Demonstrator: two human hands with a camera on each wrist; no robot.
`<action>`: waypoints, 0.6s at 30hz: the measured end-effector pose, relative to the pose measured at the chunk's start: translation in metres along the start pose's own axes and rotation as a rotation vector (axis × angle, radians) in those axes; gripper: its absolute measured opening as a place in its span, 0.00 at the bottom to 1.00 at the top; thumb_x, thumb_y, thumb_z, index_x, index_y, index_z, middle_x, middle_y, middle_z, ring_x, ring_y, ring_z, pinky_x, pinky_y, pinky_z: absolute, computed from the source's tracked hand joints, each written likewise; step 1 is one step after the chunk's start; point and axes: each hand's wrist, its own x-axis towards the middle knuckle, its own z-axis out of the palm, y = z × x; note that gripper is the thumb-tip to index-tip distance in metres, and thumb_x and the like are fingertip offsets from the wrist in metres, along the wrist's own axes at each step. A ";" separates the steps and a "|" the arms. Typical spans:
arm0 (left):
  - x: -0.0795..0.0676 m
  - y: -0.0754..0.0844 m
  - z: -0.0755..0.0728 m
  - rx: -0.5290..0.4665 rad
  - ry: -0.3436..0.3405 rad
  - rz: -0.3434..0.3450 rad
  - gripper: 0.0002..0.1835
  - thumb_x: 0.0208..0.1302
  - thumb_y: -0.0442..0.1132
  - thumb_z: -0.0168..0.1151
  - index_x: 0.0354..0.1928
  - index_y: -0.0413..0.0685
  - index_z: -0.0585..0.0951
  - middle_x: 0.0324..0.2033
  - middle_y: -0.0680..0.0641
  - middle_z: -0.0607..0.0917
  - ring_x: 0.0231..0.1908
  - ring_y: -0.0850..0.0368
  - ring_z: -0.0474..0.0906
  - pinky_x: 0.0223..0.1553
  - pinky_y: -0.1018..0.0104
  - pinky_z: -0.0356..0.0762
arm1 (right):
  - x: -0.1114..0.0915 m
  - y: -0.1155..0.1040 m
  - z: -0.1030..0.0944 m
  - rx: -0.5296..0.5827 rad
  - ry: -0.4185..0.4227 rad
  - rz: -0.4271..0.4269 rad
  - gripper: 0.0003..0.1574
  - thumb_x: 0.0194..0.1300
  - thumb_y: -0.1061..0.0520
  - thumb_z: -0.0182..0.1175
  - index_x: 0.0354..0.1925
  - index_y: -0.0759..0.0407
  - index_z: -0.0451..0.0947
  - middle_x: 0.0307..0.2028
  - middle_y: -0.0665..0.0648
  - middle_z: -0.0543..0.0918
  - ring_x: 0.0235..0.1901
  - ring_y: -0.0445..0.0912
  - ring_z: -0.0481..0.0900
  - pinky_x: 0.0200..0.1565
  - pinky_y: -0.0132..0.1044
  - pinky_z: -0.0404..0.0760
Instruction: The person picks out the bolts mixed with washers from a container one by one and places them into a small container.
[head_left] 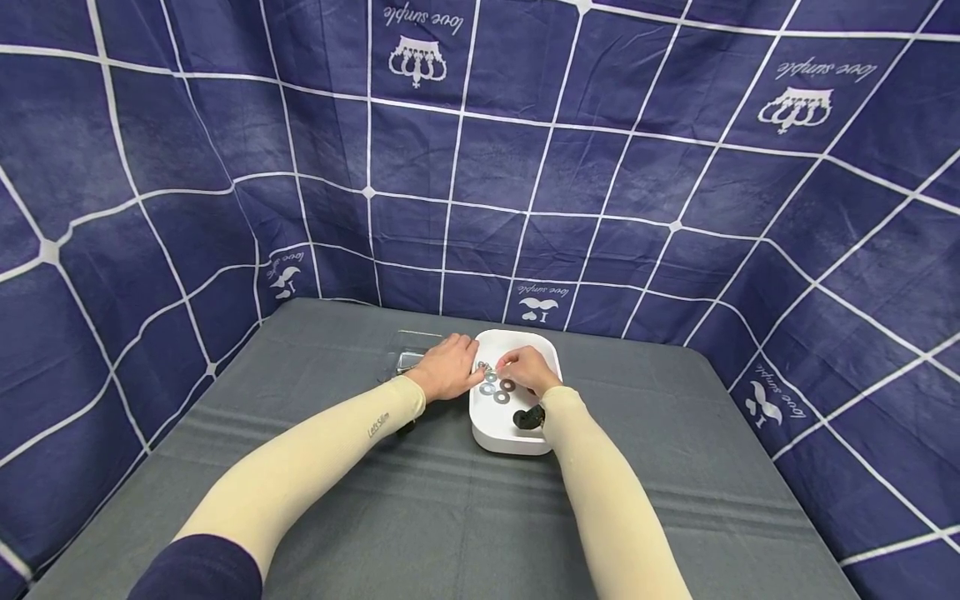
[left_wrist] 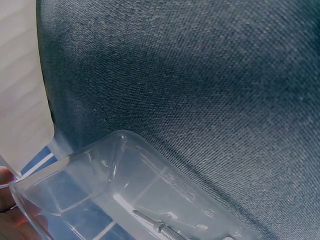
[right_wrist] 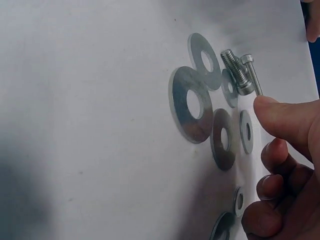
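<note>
r hand [head_left: 527, 369] pinches a small screw [right_wrist: 251, 75] over the white tray [head_left: 510, 445], right by a thicker bolt [right_wrist: 236, 72] & flat washers [right_wrist: 180, 106]. l hand [head_left: 448, 368] is fairly open, fingers loose, no hold visible, at tray's l rim nr clear box [left_wrist: 75, 175].

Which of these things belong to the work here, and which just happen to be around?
Apparently in use:
- right hand, pinching a small screw
- left hand
- white tray
- washers
- thicker bolt
- clear box, threaded piece inside

Just surroundings:
- grey cloth
- blue curtain
</note>
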 end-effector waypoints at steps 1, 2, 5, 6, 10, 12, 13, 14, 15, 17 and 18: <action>0.000 0.000 0.000 0.000 -0.002 0.001 0.32 0.73 0.55 0.50 0.65 0.34 0.72 0.58 0.37 0.78 0.61 0.43 0.73 0.67 0.52 0.68 | -0.001 -0.001 0.000 -0.001 0.000 -0.007 0.03 0.57 0.61 0.67 0.32 0.58 0.87 0.31 0.51 0.83 0.29 0.44 0.74 0.26 0.32 0.68; 0.000 -0.001 0.000 -0.002 -0.004 0.003 0.33 0.73 0.55 0.50 0.65 0.34 0.72 0.58 0.37 0.78 0.61 0.43 0.73 0.67 0.52 0.68 | -0.001 -0.003 0.000 0.001 0.000 -0.010 0.03 0.57 0.61 0.67 0.32 0.58 0.87 0.30 0.51 0.82 0.29 0.44 0.73 0.26 0.33 0.67; -0.001 -0.002 -0.001 -0.013 -0.011 0.001 0.33 0.73 0.56 0.50 0.66 0.34 0.72 0.58 0.37 0.78 0.61 0.43 0.73 0.67 0.51 0.68 | -0.003 -0.007 -0.002 -0.009 0.005 -0.044 0.03 0.58 0.61 0.66 0.32 0.59 0.86 0.27 0.50 0.80 0.29 0.43 0.72 0.28 0.32 0.66; -0.001 -0.002 -0.001 -0.017 -0.012 0.000 0.33 0.73 0.56 0.50 0.66 0.34 0.72 0.58 0.37 0.77 0.62 0.42 0.73 0.67 0.51 0.68 | -0.003 -0.009 -0.003 -0.017 0.010 -0.059 0.03 0.58 0.61 0.66 0.32 0.60 0.86 0.27 0.49 0.79 0.29 0.43 0.71 0.29 0.32 0.66; -0.002 -0.002 -0.002 -0.032 -0.012 -0.006 0.34 0.73 0.56 0.51 0.67 0.34 0.71 0.59 0.36 0.77 0.62 0.42 0.72 0.68 0.51 0.68 | -0.005 -0.012 -0.008 -0.040 0.005 -0.096 0.04 0.60 0.62 0.66 0.33 0.62 0.86 0.24 0.49 0.76 0.28 0.42 0.70 0.30 0.32 0.66; -0.002 -0.002 -0.003 -0.034 -0.014 -0.006 0.34 0.73 0.56 0.52 0.67 0.34 0.71 0.59 0.36 0.77 0.62 0.42 0.72 0.68 0.51 0.68 | -0.005 -0.013 -0.010 -0.049 0.004 -0.094 0.04 0.60 0.62 0.66 0.34 0.62 0.86 0.23 0.48 0.75 0.26 0.42 0.69 0.30 0.32 0.66; -0.003 -0.003 -0.003 -0.035 -0.016 -0.006 0.34 0.73 0.56 0.52 0.67 0.34 0.71 0.59 0.36 0.77 0.62 0.42 0.72 0.68 0.51 0.67 | -0.005 -0.014 -0.011 -0.056 0.006 -0.094 0.05 0.60 0.61 0.66 0.34 0.62 0.86 0.23 0.48 0.75 0.26 0.41 0.68 0.30 0.31 0.66; -0.002 -0.003 -0.003 -0.035 -0.019 -0.005 0.34 0.73 0.57 0.52 0.67 0.34 0.71 0.59 0.36 0.77 0.62 0.42 0.72 0.68 0.51 0.67 | -0.005 -0.015 -0.013 -0.064 0.010 -0.094 0.05 0.60 0.61 0.66 0.34 0.62 0.86 0.23 0.48 0.75 0.26 0.41 0.68 0.30 0.31 0.66; -0.002 -0.003 -0.003 -0.034 -0.021 -0.005 0.34 0.73 0.57 0.52 0.67 0.35 0.71 0.59 0.36 0.77 0.62 0.42 0.72 0.68 0.51 0.67 | -0.005 -0.016 -0.015 -0.073 0.015 -0.094 0.04 0.60 0.61 0.66 0.34 0.61 0.86 0.23 0.48 0.75 0.26 0.41 0.68 0.30 0.31 0.66; -0.002 -0.004 -0.003 -0.039 -0.022 -0.009 0.34 0.73 0.57 0.52 0.67 0.35 0.72 0.58 0.37 0.77 0.62 0.42 0.72 0.67 0.51 0.68 | -0.005 -0.017 -0.018 -0.088 0.021 -0.099 0.04 0.60 0.60 0.66 0.34 0.59 0.87 0.24 0.47 0.76 0.27 0.40 0.69 0.31 0.30 0.67; -0.002 -0.004 -0.004 -0.043 -0.022 -0.011 0.34 0.73 0.57 0.53 0.67 0.36 0.72 0.58 0.37 0.77 0.61 0.42 0.72 0.67 0.51 0.68 | -0.005 -0.019 -0.019 -0.087 0.021 -0.101 0.04 0.60 0.60 0.66 0.34 0.58 0.87 0.25 0.48 0.77 0.27 0.41 0.69 0.33 0.31 0.67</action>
